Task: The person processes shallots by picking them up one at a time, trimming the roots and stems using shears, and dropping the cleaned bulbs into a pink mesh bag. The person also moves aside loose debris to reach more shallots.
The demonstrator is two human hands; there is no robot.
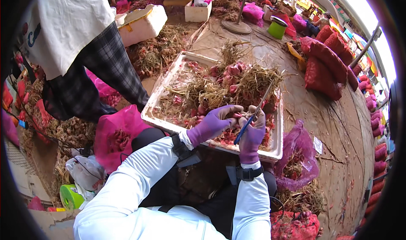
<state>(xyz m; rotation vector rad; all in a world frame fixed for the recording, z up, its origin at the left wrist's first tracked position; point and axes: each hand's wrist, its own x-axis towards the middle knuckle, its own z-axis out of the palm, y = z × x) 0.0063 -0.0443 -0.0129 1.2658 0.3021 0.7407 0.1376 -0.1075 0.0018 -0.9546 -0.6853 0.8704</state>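
Observation:
A white foam tray (167,97) lies before me, heaped with shallots (231,74) on dried stalks (264,80). My left hand (215,123), in a purple glove, is closed over the tray's near side, its fingertips pinching what looks like a small shallot (242,114). Close beside it, my right hand (252,132), gloved too, grips a blue-handled blade (244,132). The long thin metal part points up and away to the right. Whether this tool is a knife or scissors I cannot tell. Loose pink skins lie under both hands.
A person in checked trousers (103,58) stands close at the left. Pink mesh bags (116,134) and a purple mesh bag (296,153) flank the tray. Farther off are a white foam box (144,23), a metal pole on a round base (236,27), a green bucket (277,28) and full red sacks (323,73).

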